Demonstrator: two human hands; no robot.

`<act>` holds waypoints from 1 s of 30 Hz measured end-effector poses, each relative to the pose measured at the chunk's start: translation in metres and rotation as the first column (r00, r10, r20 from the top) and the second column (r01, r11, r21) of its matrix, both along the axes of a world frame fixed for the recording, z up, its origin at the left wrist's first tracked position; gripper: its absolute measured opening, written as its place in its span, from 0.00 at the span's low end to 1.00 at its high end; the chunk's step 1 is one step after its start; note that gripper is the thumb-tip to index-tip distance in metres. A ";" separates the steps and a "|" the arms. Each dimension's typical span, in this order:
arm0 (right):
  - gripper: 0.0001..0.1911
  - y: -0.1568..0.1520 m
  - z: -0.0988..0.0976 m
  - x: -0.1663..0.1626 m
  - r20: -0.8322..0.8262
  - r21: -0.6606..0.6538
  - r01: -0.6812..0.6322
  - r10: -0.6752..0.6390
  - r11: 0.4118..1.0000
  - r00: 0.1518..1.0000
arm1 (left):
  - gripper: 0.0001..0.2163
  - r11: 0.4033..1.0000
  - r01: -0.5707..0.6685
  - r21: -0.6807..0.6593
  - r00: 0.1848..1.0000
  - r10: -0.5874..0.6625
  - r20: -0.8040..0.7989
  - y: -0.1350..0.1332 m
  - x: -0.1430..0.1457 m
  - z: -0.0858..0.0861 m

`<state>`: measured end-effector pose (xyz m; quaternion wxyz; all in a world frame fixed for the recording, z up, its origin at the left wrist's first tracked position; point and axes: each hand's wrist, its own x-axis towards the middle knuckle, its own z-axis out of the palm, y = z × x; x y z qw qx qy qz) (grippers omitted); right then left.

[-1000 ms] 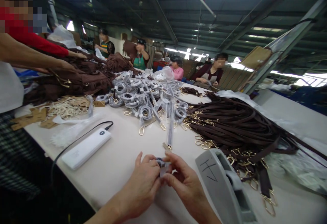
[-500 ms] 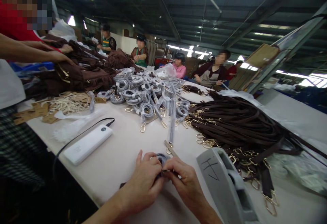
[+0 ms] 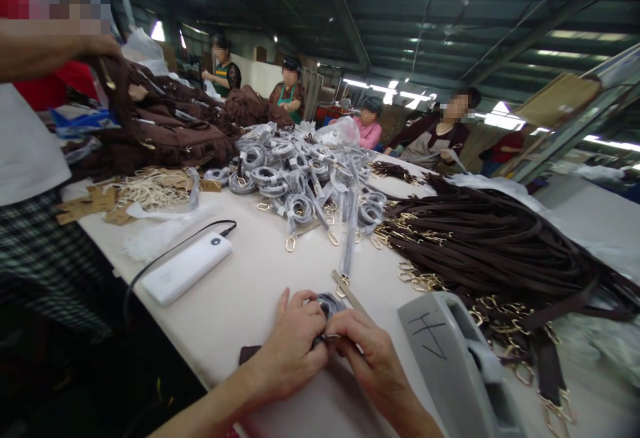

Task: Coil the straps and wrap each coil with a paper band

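Both of my hands meet at the near edge of the white table [image 3: 250, 291]. My left hand [image 3: 293, 345] and my right hand [image 3: 367, 355] are closed together on a small coiled strap wrapped in clear plastic [image 3: 330, 305]; most of it is hidden between the fingers. A gold-tipped strap end [image 3: 347, 289] pokes out just beyond them. A pile of several wrapped strap coils [image 3: 300, 178] lies further back. A big heap of dark brown straps with gold clasps [image 3: 485, 245] spreads to the right.
A grey tape dispenser [image 3: 450, 358] stands right of my hands. A white power bank [image 3: 187, 268] with a black cable lies to the left. Brown bags [image 3: 160, 131], paper tags [image 3: 90, 205] and another person's arms are at far left. Several people sit beyond the table.
The view has dropped and shifted slightly. My hands have closed tighter round the coil, which shows less. The person at left has lifted a brown bag higher.
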<state>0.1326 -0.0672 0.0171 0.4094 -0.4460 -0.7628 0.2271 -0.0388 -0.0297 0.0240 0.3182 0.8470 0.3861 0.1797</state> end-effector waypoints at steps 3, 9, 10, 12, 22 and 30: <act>0.11 -0.003 -0.005 0.006 0.008 0.040 -0.045 0.045 0.998 0.999 | 0.08 0.999 0.000 0.035 1.000 0.000 -0.006 -0.002 0.000 -0.002; 0.12 -0.007 -0.010 0.009 0.076 0.120 -0.098 0.089 0.988 0.993 | 0.08 0.997 0.076 -0.001 0.997 -0.076 -0.021 -0.001 -0.005 0.002; 0.13 -0.008 -0.009 0.009 0.086 0.123 -0.111 0.101 0.986 0.991 | 0.08 0.996 0.091 -0.012 0.996 -0.091 -0.022 0.000 -0.007 0.003; 0.12 -0.011 -0.006 0.009 0.110 0.102 -0.135 0.124 0.986 0.986 | 0.09 0.994 0.108 -0.021 0.994 -0.109 -0.028 0.001 -0.009 0.006; 0.10 -0.017 -0.014 0.010 0.101 -0.070 -0.132 0.138 0.989 0.985 | 0.09 0.986 0.164 0.035 0.986 -0.162 -0.039 0.004 -0.012 0.002; 0.12 -0.017 -0.017 0.009 0.084 -0.075 -0.124 0.130 0.989 0.988 | 0.09 0.983 0.180 0.049 0.983 -0.177 -0.043 0.005 -0.015 0.002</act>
